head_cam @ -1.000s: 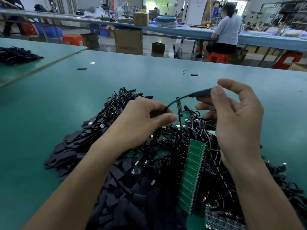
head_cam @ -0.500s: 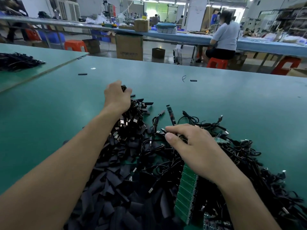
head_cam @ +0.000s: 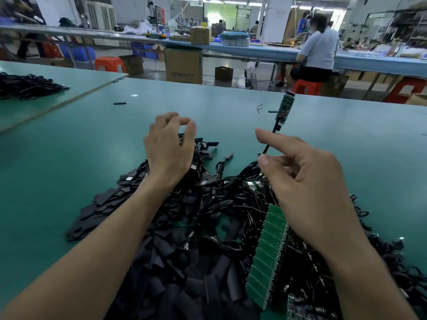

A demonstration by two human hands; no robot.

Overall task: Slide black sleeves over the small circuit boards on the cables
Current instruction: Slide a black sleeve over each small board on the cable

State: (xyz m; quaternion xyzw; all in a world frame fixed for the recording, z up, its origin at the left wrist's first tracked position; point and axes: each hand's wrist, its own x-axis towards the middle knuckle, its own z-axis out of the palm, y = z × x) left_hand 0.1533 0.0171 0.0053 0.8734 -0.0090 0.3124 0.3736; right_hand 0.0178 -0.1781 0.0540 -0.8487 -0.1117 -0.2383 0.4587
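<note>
A heap of black cables (head_cam: 226,199) and flat black sleeves (head_cam: 184,280) covers the near part of the green table (head_cam: 69,158). My right hand (head_cam: 307,192) pinches one black cable, and its small green circuit board (head_cam: 284,107) stands up bare above my fingers. My left hand (head_cam: 169,148) hovers over the far left of the heap with fingers curled and apart; nothing shows in it. A green panel of circuit boards (head_cam: 268,252) lies in the heap under my right wrist.
Loose sleeves (head_cam: 120,103) lie on the far table top. Another cable heap (head_cam: 25,85) sits on the left table. Beyond the table edge are cardboard boxes (head_cam: 183,65), red stools and a seated person (head_cam: 316,49) at a blue bench.
My right hand has lifted a cable out of the heap, raising its bare board upright. My left hand has pulled back from the heap's far edge and risen slightly.
</note>
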